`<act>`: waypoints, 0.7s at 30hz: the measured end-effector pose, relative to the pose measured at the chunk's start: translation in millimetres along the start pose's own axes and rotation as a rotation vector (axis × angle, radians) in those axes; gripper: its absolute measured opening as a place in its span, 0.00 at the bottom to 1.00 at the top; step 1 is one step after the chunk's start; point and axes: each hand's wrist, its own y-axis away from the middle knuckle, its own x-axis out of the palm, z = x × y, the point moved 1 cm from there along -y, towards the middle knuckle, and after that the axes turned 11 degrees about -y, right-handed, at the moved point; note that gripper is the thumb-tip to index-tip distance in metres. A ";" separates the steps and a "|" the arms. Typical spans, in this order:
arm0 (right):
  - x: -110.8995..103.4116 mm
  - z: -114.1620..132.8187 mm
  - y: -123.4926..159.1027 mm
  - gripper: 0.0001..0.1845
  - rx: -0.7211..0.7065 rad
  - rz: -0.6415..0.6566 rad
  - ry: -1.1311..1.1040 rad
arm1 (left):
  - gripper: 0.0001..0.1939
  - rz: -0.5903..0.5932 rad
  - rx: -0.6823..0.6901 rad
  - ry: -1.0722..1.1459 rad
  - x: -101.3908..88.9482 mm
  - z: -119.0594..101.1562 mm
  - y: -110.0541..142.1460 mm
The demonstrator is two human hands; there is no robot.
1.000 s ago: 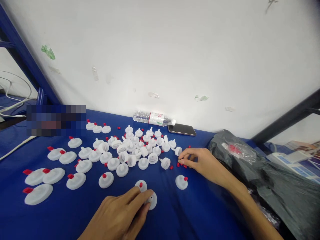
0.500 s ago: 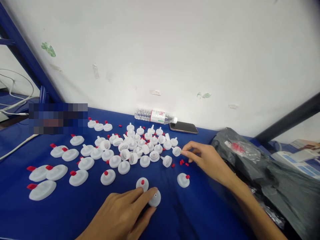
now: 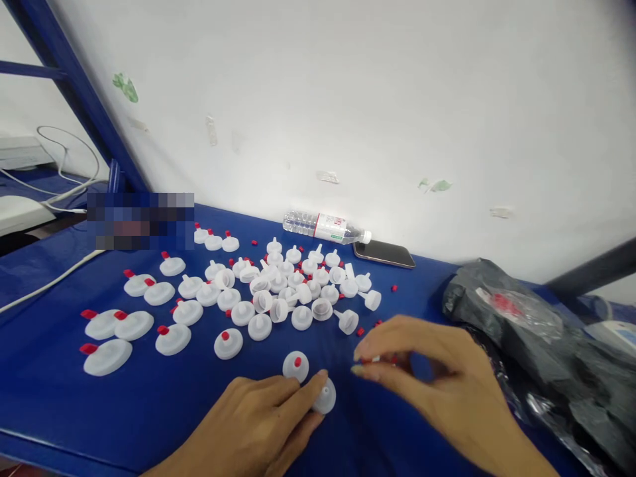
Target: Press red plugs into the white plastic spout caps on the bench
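My left hand [image 3: 268,414] pinches a white spout cap [image 3: 326,396] between thumb and forefinger, low on the blue table [image 3: 209,404]. The hole in its tip faces up with no red cover on it. Touching the same hand is another white spout cap [image 3: 291,371], with a red tip cover. To the right, my right hand [image 3: 427,377] has thumb and forefinger pinched on a small red tip cover [image 3: 368,361], mostly hidden by the fingertips. A bit of white shows through the finger gap behind it. Bare white spout caps [image 3: 278,283] lie heaped beyond both hands.
Spout caps with red tips [image 3: 108,356] stand spread at the left. Loose red tip covers [image 3: 360,331] lie around the heap. A water bottle [image 3: 330,226] and phone [image 3: 385,254] lie by the wall. A black plastic bag [image 3: 527,331] sits at the right.
My right hand has come from the heap's right edge nearer to my left hand, now pinching a red tip cover. My left hand keeps its spout cap; the view has shifted slightly.
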 end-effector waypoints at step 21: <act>33.7 -24.5 13.0 0.06 -0.070 0.284 0.068 | 0.17 -0.054 -0.111 0.115 0.0 0.7 6.7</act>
